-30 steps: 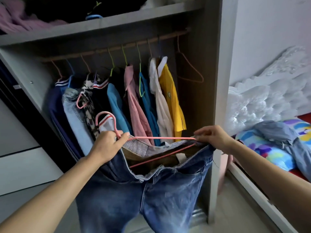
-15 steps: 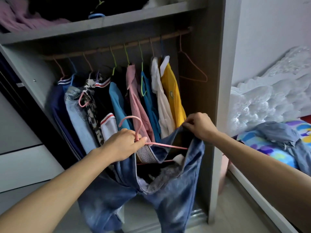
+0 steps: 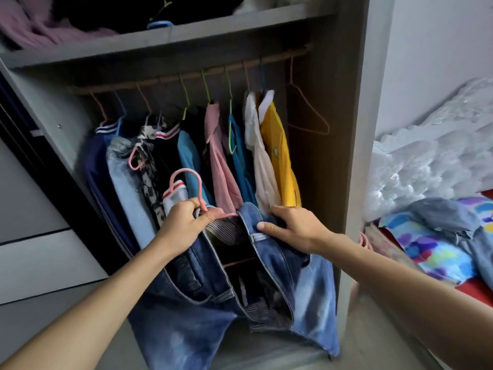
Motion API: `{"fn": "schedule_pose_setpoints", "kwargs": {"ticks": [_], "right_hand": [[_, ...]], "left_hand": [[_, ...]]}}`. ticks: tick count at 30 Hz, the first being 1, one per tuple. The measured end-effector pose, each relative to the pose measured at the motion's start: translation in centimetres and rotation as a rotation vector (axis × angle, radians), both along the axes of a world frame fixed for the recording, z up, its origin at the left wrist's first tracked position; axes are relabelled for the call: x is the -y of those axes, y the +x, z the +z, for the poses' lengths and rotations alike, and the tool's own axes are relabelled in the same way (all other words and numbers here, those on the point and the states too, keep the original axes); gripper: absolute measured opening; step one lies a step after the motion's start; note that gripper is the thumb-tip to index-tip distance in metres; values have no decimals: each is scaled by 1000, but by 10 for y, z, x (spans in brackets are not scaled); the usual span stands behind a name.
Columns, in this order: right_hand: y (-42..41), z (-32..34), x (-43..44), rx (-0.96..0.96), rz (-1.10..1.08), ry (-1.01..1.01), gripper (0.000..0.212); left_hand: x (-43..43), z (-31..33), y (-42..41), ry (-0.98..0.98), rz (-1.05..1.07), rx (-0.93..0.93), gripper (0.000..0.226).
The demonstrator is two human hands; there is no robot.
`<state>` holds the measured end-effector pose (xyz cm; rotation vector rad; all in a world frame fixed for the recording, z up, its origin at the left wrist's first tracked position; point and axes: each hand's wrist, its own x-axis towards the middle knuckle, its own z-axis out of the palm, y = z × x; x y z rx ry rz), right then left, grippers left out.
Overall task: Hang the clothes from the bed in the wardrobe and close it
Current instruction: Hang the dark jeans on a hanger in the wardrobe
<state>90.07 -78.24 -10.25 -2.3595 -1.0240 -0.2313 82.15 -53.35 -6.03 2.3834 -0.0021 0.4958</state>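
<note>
Bedroom, open grey wardrobe (image 3: 357, 156) straight ahead, bed (image 3: 477, 287) off to the right. Dark blue jeans (image 3: 186, 316) are held in front of the lower opening, waistband spread, legs hanging toward the floor. Left hand (image 3: 184, 225) grasps the neck of a pink hanger (image 3: 184, 170), hook sticking up free. The hanger bar runs inside the waistband, so the jeans look like they're being fitted on before going up. Right hand (image 3: 290, 228) is clenched round the right side of the waistband, thumb on top, probably pulling denim over the hanger end.

Jeans not yet on the rail (image 3: 186, 76). Rail is crowded with hung tops, yellow shirt (image 3: 277, 156) rightmost. Beside it only an empty orange hanger (image 3: 306, 129) near the side wall, likely the free slot. Hung clothes sit right behind the hook and could snag on the lift. Grey-blue garment (image 3: 442, 214) on the bed, not hung yet. Folded stuff on the top shelf (image 3: 186, 36).
</note>
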Motion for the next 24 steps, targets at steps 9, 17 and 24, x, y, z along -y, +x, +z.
{"fn": "schedule_pose_setpoints", "kwargs": {"ticks": [9,17,24], "right_hand": [[25,-4,57,-76,-310,215,68],[9,14,58,-256,-221,411,65],[14,33,97,-369,-266,554,96]], "left_hand": [[-82,1,-13,39,297,155,30],[-42,3,15,-135,197,194,31],[-57,-30,13,-362,194,116,61]]}}
